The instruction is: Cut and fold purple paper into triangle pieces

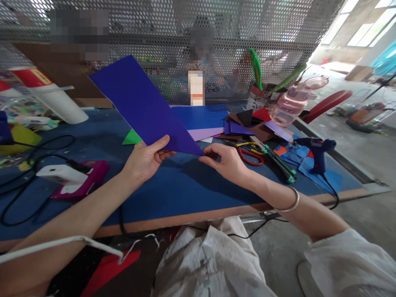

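A long dark blue sheet of craft paper [142, 105] is held up over the blue table [173, 194], slanting from upper left to lower right. My left hand [145, 159] grips its lower edge with thumb on top. My right hand [224, 161] pinches the sheet's lower right corner. A silver bangle [292, 202] sits on my right wrist.
Red-handled scissors [249, 156], a green utility knife [280, 163] and a blue glue gun [317, 150] lie to the right. Coloured paper scraps [247, 123] pile behind. A white and pink device [69, 177] with black cables lies left. A perforated metal screen [154, 24] stands behind.
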`<state>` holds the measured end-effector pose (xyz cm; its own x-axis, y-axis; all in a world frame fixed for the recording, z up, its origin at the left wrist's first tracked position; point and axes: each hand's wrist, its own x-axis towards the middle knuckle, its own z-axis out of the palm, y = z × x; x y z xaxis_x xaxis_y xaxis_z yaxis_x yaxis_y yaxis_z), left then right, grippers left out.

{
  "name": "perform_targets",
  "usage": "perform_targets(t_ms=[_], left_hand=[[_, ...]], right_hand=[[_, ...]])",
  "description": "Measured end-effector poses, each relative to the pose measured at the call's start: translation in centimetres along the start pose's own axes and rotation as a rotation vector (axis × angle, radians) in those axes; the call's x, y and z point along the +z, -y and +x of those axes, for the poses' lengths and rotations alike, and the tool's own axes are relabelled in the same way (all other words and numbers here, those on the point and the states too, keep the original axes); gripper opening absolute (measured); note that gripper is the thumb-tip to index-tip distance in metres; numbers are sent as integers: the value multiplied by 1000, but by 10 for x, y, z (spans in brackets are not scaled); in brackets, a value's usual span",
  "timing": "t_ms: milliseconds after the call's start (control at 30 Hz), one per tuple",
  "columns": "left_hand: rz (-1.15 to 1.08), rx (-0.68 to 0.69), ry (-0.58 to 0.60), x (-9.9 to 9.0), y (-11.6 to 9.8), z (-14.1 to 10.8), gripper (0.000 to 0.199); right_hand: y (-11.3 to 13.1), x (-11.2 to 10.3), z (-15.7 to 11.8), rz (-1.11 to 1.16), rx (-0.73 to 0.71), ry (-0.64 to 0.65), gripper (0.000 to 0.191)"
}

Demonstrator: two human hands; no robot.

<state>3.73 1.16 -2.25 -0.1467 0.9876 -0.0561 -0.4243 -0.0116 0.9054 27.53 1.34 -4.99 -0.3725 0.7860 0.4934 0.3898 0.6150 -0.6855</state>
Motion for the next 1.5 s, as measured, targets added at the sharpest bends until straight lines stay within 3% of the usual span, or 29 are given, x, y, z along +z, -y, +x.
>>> perform_targets(t_ms=[433, 633, 800, 1100, 1333, 1500], left_hand=[[-9, -43, -92, 11, -2, -7, 23], [-3, -32, -76, 8, 0, -7, 22], [-2, -26, -37, 6, 3, -9, 23], [38, -41, -6, 10, 8, -15, 31], [59, -32, 0, 10, 8, -16, 27], [74, -15, 9, 10, 8, -17, 27]], right_hand=[[-1, 1, -6, -122, -164, -24, 27], [1, 1, -6, -106, -105, 9, 35], [1, 1, -5, -189, -95, 14, 24], [3, 2, -6, -256, -91, 47, 24], [9, 4, -6, -356, 24, 135, 27], [9, 3, -5, -302, 103, 129, 30]])
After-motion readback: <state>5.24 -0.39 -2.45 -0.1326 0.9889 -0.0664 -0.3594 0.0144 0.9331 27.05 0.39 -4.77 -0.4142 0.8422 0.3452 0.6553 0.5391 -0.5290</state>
